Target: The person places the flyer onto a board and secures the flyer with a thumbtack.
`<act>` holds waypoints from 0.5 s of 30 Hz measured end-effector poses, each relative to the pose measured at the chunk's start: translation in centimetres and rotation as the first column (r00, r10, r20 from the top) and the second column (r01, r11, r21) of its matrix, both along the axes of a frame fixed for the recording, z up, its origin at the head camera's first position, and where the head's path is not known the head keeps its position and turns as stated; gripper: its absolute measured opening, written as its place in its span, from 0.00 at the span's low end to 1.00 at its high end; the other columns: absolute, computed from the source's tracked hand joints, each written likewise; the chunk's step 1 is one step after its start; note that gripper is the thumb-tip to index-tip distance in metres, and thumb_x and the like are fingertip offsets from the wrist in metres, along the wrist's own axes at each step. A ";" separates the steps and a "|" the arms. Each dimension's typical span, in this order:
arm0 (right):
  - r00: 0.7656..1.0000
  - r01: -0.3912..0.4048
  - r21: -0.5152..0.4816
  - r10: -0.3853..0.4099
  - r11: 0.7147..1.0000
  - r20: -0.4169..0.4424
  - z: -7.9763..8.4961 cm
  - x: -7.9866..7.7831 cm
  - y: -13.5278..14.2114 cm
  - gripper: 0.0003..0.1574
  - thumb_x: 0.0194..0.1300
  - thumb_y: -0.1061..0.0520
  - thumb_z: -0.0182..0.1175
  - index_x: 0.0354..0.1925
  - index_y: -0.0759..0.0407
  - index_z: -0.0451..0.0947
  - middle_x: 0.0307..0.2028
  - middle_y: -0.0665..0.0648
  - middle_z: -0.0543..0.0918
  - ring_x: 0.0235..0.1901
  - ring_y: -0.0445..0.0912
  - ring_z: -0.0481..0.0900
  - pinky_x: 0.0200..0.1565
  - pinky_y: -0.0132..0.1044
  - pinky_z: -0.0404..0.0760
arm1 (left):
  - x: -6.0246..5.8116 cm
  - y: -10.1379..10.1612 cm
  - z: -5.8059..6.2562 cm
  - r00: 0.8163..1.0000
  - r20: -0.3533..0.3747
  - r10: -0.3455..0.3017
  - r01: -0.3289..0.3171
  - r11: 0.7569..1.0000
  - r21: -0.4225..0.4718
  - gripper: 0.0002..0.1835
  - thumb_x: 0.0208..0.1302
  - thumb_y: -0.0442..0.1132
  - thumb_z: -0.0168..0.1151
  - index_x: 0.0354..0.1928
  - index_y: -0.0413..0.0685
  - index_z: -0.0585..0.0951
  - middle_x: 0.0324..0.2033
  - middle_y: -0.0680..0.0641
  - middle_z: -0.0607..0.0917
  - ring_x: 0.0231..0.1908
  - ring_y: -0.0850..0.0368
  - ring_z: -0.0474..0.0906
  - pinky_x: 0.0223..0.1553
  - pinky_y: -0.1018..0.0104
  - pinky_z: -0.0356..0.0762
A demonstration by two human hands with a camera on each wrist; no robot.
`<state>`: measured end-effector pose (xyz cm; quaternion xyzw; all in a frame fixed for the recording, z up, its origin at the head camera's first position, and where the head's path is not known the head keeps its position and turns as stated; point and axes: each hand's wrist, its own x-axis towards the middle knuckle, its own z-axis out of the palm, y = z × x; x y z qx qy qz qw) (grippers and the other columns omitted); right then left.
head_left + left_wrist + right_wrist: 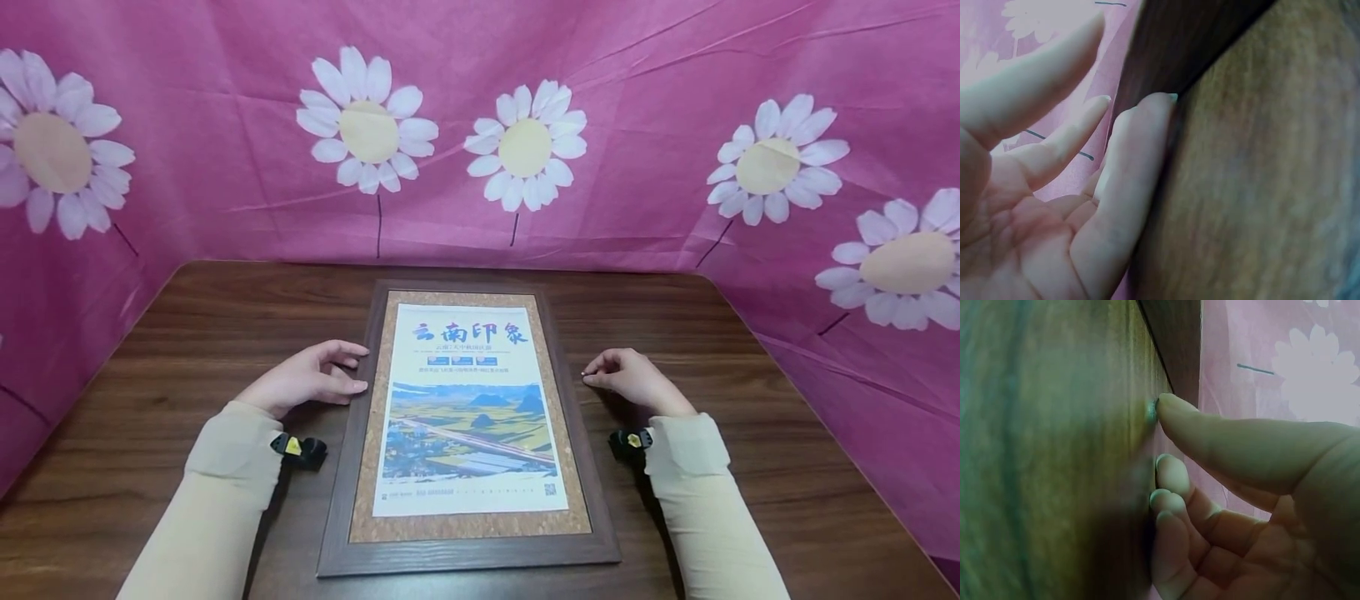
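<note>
A brown-framed cork board (468, 552) lies flat on the table, with a printed poster (472, 433) on its cork. The poster carries large purple characters above a landscape picture. At the board's left edge is my left hand (311, 379), its fingertips against or very near the frame, fingers loosely bent. My right hand (637, 382) is right of the board, low over the tabletop. Its thumb and forefinger appear to pinch a tiny dark thing (584, 374), too small to identify. In the right wrist view, the other fingers (1172, 506) are curled close to the wood.
The dark wood-grain table (750, 467) extends around the board on both sides. Behind and beside it hangs a pink cloth (637, 67) with large white daisies. Black wrist straps (300, 450) sit at both cuffs.
</note>
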<state>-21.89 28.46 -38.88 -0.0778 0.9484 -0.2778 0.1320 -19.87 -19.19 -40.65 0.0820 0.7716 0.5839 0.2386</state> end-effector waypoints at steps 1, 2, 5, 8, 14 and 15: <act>1.000 0.001 0.001 -0.001 1.000 0.000 0.0 0.0 0.0 0.12 0.68 0.55 0.62 0.42 0.63 0.83 0.35 0.56 0.83 0.36 0.46 0.75 0.41 0.38 0.73 | 0.0 0.0 0.0 1.000 -0.003 -0.002 0.002 1.000 0.001 0.36 0.62 0.35 0.68 0.69 0.32 0.63 0.56 0.33 0.66 0.38 0.62 0.80 0.44 0.64 0.85; 1.000 0.000 0.002 0.000 1.000 -0.001 -0.1 0.0 -0.1 0.12 0.68 0.54 0.63 0.41 0.63 0.83 0.35 0.57 0.84 0.36 0.46 0.75 0.40 0.38 0.73 | 0.0 0.0 -0.1 1.000 -0.005 -0.003 0.003 1.000 0.001 0.37 0.62 0.34 0.68 0.69 0.31 0.63 0.56 0.33 0.66 0.37 0.62 0.80 0.43 0.65 0.85; 1.000 0.008 0.005 -0.008 1.000 -0.004 -0.3 -0.1 -0.2 0.12 0.67 0.53 0.63 0.40 0.61 0.83 0.35 0.56 0.84 0.36 0.46 0.76 0.41 0.38 0.74 | 0.1 0.1 -0.1 1.000 -0.014 -0.006 0.006 1.000 -0.014 0.37 0.61 0.33 0.69 0.69 0.32 0.63 0.55 0.34 0.66 0.37 0.61 0.79 0.41 0.67 0.84; 1.000 0.003 0.012 -0.003 1.000 -0.008 -0.4 -0.1 -0.2 0.12 0.67 0.52 0.63 0.38 0.61 0.83 0.35 0.57 0.85 0.36 0.46 0.78 0.41 0.40 0.75 | 0.1 0.2 -0.1 0.999 -0.029 -0.015 0.014 0.999 -0.043 0.37 0.61 0.34 0.70 0.69 0.33 0.63 0.55 0.34 0.66 0.37 0.60 0.78 0.41 0.67 0.84; 1.000 0.002 0.018 -0.002 1.000 -0.009 -0.1 0.0 -0.3 0.13 0.69 0.52 0.62 0.38 0.62 0.83 0.36 0.58 0.85 0.37 0.48 0.79 0.43 0.44 0.77 | 0.2 0.3 0.1 0.998 -0.050 -0.028 0.024 0.996 -0.080 0.37 0.61 0.35 0.69 0.69 0.34 0.64 0.56 0.33 0.67 0.38 0.58 0.78 0.41 0.66 0.83; 1.000 0.004 0.016 -0.004 1.000 -0.010 -0.1 0.1 -0.3 0.13 0.69 0.52 0.62 0.38 0.62 0.83 0.36 0.58 0.85 0.37 0.48 0.78 0.42 0.43 0.77 | 0.2 0.3 0.2 0.998 -0.052 -0.028 0.023 0.996 -0.082 0.37 0.61 0.35 0.69 0.69 0.34 0.64 0.56 0.33 0.67 0.38 0.58 0.78 0.41 0.65 0.83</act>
